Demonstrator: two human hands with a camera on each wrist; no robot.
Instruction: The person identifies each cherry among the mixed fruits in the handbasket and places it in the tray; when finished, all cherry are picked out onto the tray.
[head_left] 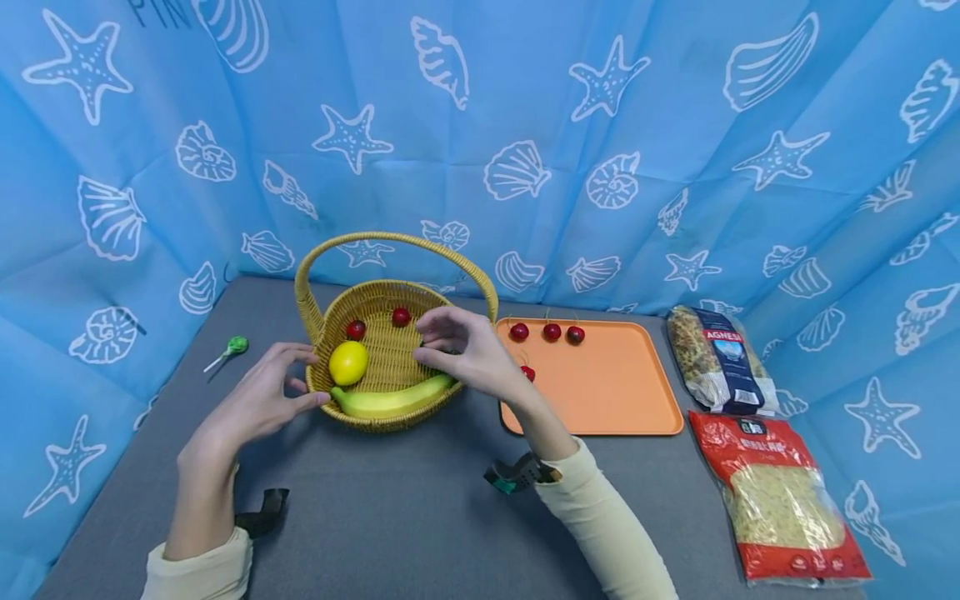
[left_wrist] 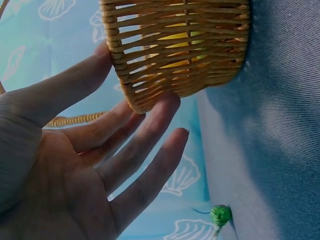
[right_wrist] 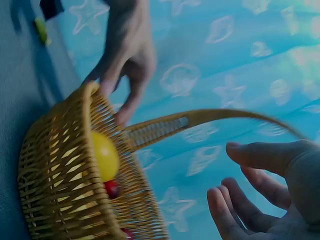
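Both hands [head_left: 360, 375] spread open around basket [head_left: 382, 337].

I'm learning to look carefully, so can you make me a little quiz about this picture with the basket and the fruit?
1. True or false: the lemon lies inside the basket.
2. How many cherries sit in a row at the back of the orange tray? A) one B) three C) six
3. Which hand touches the basket's rim?

Key:
1. True; it lies beside the banana.
2. B; three cherries line the tray's far edge.
3. The left hand; its fingers touch the rim by the lemon, while the right hand is above the basket, open.
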